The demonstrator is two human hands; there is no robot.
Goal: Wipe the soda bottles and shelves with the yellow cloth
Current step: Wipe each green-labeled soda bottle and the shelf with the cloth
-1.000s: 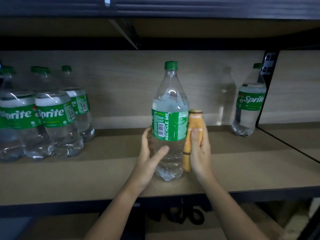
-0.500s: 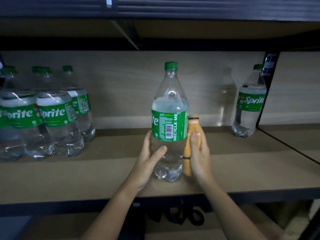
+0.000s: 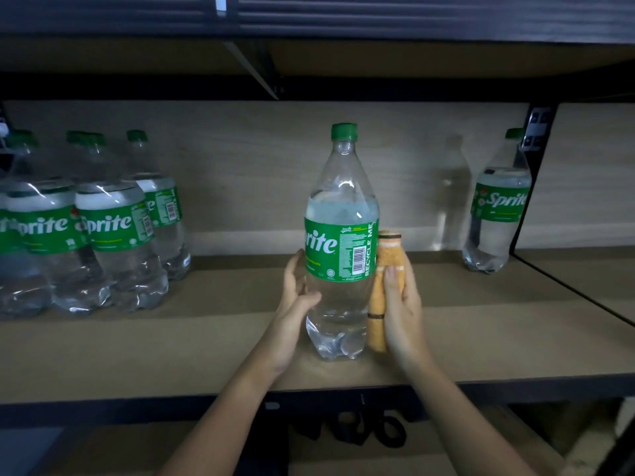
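A clear Sprite bottle (image 3: 340,249) with a green cap and label stands upright in the middle of the wooden shelf (image 3: 206,352). My left hand (image 3: 295,304) grips its lower left side, thumb in front and fingers behind. My right hand (image 3: 402,304) holds a folded yellow cloth (image 3: 388,259) and presses it against the bottle's right side, from label height down to near the base. The cloth's far side is hidden behind the bottle.
Several more Sprite bottles (image 3: 110,228) stand grouped at the shelf's left end. One single bottle (image 3: 494,207) stands at the right, beside a dark upright post (image 3: 536,139). An upper shelf (image 3: 309,56) hangs overhead. Another shelf bay (image 3: 591,276) lies to the right.
The bottle has turned in my hands: the barcode moved right and the "prite" lettering came into view. The cloth slid slightly down its right side.
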